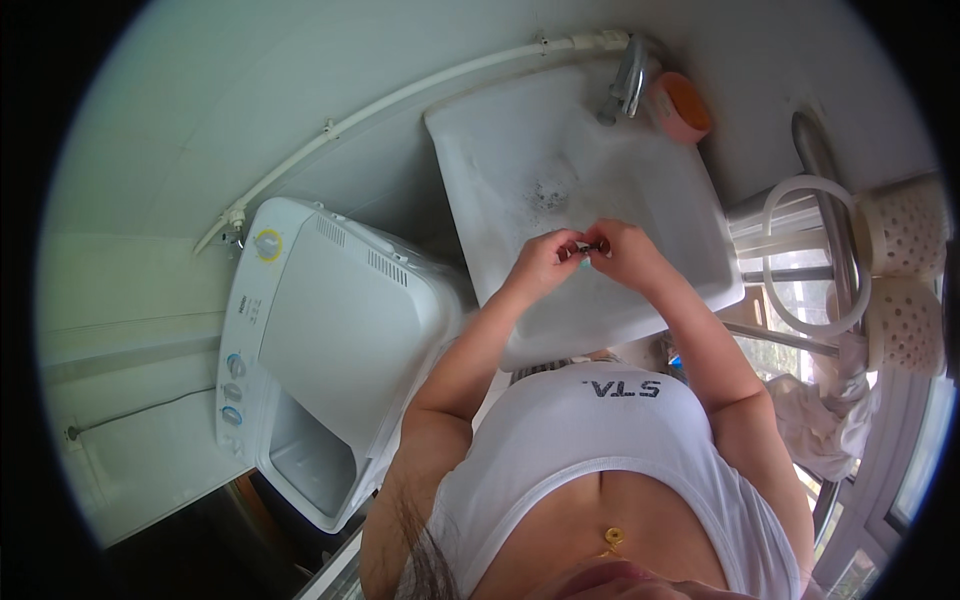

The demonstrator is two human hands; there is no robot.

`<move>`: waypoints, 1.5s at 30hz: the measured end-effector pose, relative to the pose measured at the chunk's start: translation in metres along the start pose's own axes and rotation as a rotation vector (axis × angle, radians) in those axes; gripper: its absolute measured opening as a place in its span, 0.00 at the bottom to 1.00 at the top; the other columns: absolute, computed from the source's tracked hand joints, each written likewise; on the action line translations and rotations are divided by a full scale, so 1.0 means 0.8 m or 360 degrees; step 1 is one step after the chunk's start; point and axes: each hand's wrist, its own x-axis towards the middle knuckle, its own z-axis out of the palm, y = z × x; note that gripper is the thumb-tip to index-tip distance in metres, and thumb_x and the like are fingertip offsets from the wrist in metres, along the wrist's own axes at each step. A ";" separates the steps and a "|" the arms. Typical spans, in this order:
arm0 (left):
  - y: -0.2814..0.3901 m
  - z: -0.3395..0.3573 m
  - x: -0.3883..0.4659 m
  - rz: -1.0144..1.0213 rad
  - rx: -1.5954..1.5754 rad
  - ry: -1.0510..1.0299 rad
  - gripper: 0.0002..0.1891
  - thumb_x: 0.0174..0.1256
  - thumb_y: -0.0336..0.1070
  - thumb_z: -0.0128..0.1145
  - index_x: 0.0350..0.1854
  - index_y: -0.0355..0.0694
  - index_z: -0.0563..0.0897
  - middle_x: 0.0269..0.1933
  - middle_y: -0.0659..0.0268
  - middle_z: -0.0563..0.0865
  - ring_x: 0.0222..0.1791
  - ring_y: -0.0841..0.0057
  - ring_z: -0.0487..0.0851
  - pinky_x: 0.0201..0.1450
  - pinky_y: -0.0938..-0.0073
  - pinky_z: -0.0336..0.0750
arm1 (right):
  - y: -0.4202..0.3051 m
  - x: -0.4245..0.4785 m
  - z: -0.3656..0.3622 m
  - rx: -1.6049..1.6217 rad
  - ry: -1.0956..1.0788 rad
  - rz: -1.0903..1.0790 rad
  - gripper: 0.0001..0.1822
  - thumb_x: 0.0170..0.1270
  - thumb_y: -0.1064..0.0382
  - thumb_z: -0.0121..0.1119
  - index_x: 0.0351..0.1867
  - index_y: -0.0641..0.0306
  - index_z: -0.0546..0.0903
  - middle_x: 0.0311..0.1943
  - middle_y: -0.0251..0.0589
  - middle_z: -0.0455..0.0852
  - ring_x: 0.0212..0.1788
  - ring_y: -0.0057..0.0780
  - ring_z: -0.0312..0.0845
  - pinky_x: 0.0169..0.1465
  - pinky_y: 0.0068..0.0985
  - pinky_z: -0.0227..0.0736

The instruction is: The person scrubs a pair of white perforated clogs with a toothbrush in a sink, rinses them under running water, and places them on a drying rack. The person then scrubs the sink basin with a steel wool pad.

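Both of my hands are over a white ceramic sink (660,195), fingertips almost meeting. Between them is a small dark object (590,248), too small and covered to name. My left hand (546,261) pinches it from the left with thumb and fingers. From the right, my right hand (624,251) grips it too, fingers curled. A bit of teal (586,262) shows just below the fingertips; whether it belongs to the dark object I cannot tell. Dark specks (550,193) mark the basin floor around its drain, beyond my left hand.
A chrome faucet (631,79) rises at the sink's back, beside a pink-orange container (681,109). Left of the sink stands a Haier washing machine (345,322) with one tub uncovered. Perforated baskets (904,322), a white ring (769,247) and metal rails (784,339) are at right.
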 end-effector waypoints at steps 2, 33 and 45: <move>-0.009 0.008 0.003 0.0084 0.0124 0.0075 0.11 0.59 0.27 0.62 0.45 0.36 0.82 0.32 0.68 0.85 0.29 0.84 0.80 0.33 0.82 0.74 | 0.004 0.000 -0.001 -0.0093 0.0037 -0.0037 0.09 0.51 0.71 0.58 0.35 0.66 0.79 0.31 0.48 0.84 0.34 0.45 0.81 0.38 0.35 0.75; 0.051 -0.301 -0.012 0.0021 -0.0495 0.1658 0.13 0.64 0.33 0.56 0.49 0.36 0.82 0.39 0.65 0.87 0.33 0.86 0.80 0.35 0.85 0.71 | 0.183 -0.117 -0.014 -0.0367 0.0561 -0.0001 0.21 0.59 0.71 0.57 0.56 0.61 0.73 0.31 0.44 0.81 0.33 0.42 0.78 0.38 0.35 0.74; -0.077 -0.467 0.091 -0.0311 0.0892 0.1697 0.12 0.60 0.40 0.57 0.43 0.44 0.86 0.34 0.59 0.87 0.26 0.69 0.85 0.33 0.69 0.78 | 0.218 -0.140 0.029 -0.0589 0.0444 0.0179 0.19 0.61 0.67 0.54 0.55 0.56 0.74 0.32 0.44 0.83 0.37 0.45 0.80 0.39 0.40 0.76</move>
